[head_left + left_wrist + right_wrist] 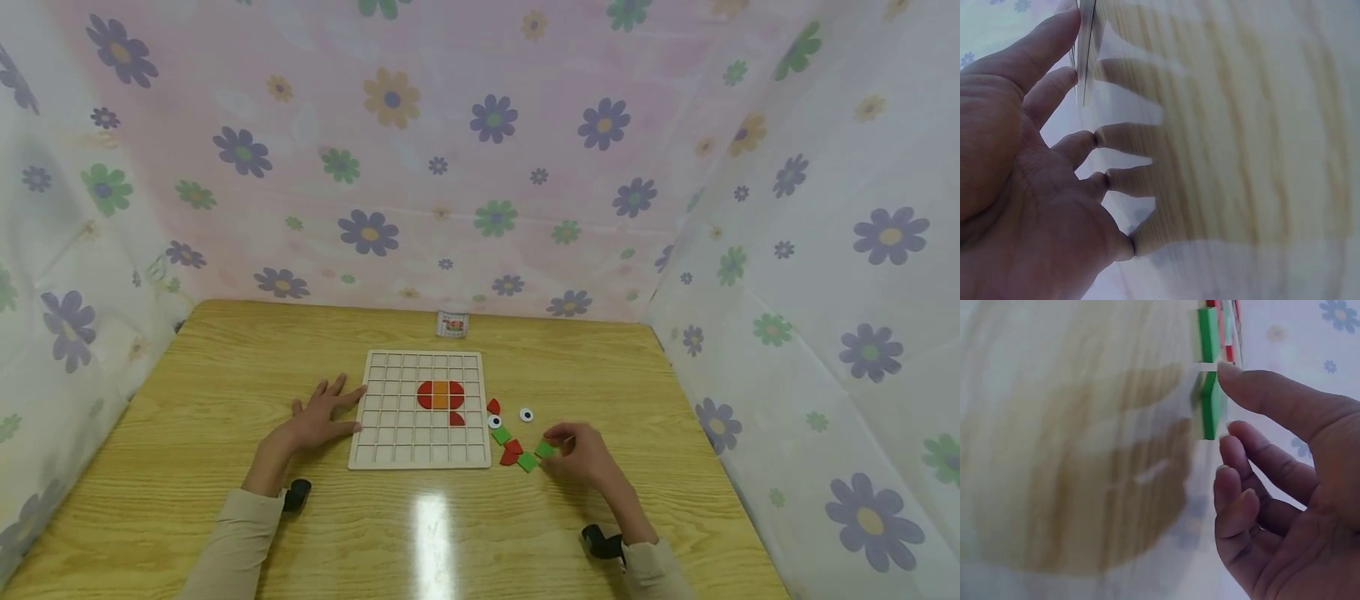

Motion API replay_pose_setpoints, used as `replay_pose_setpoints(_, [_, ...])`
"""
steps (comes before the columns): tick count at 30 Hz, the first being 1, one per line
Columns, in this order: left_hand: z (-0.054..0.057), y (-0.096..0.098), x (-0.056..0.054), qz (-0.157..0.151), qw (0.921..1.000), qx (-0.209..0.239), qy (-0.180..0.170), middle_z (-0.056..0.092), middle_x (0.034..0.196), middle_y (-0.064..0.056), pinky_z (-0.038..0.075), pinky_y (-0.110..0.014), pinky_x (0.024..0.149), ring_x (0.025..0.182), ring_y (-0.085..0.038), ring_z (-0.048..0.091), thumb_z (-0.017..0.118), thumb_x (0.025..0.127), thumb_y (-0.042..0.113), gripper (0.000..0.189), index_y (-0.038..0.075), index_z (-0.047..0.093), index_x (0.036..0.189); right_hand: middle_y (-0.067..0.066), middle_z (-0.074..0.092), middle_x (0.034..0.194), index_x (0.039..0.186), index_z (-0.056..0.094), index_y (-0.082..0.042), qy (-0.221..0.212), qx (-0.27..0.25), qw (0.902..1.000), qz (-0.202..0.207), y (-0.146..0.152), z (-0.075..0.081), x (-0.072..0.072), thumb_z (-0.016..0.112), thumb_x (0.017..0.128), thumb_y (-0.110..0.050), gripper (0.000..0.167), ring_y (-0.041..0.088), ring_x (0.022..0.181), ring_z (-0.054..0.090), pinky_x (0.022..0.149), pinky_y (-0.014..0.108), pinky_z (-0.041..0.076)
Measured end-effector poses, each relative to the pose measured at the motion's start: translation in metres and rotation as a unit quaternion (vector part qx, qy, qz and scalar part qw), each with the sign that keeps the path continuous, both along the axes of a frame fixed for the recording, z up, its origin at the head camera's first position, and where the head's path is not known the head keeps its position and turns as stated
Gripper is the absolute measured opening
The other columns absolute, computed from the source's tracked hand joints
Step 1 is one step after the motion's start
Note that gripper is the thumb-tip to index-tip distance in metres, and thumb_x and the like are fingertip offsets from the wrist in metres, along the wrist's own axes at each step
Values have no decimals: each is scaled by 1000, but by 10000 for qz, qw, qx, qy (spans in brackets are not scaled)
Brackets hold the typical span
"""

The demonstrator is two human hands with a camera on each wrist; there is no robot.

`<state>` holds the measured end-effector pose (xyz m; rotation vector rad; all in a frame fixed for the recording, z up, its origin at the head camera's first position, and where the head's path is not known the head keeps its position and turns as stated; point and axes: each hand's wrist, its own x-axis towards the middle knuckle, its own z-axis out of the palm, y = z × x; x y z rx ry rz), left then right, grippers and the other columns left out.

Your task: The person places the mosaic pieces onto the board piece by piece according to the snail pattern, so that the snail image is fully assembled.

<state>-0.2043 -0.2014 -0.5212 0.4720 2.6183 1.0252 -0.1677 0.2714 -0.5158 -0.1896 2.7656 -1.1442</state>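
In the head view my left hand [318, 417] lies on the table with fingers spread, thumb and index finger at the left edge of a wooden grid board [390, 454]. The board's edge [1085, 56] also shows by those fingers in the left wrist view. Orange tiles [441, 395] sit in the grid between red rounded pieces [425, 395], with one red quarter-circle [457, 419] below them. Right of the board, my right hand [581, 454] pinches a green square tile [545, 450] at table level. In the right wrist view, thumb and index finger are at opposite sides of that tile [1210, 409].
Between board and right hand lie other green squares [527, 462], red quarter-circles [512, 452] and two eye discs [527, 415]. A small picture card [452, 324] lies at the table's back edge. Flowered curtains [495, 167] enclose the table on three sides.
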Motion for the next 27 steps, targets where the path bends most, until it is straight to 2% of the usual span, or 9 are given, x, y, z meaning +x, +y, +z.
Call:
replay_pose_setpoints(2, [1,1,0,12,10000,51,-17,6,164,-36,-7,-89,99,147,-63,-5,69,98,30,71,4,39,156,7,72,98,106,75,-2,-74,36,10000,-39,3,-2,1,86,77,-8,32,17,83,58,72,30,49])
replay_pose_setpoints(9, [1,7,0,-13,10000,14,-51,6,164,-35,-6,-88,100,147,-62,-4,68,99,31,70,5,38,157,4,71,93,96,79,-8,-146,331,9977,-578,8,-3,4,87,78,-11,20,16,81,59,71,34,50])
replay_pose_setpoints(18, [0,3,-1,5,9999,-16,-103,4,164,-35,-8,-88,99,147,-62,-6,68,99,31,71,5,37,157,6,70,90,95,78,-4,-152,297,9983,-479,4,0,5,85,79,-9,18,16,77,57,69,34,49])
replay_pose_setpoints(27, [1,0,-1,21,9999,23,-141,3,165,-34,-11,-87,100,148,-61,-8,68,99,31,71,5,37,157,8,68,91,100,73,1,-218,184,9987,-430,0,-3,5,78,85,-5,17,18,80,60,72,34,51])
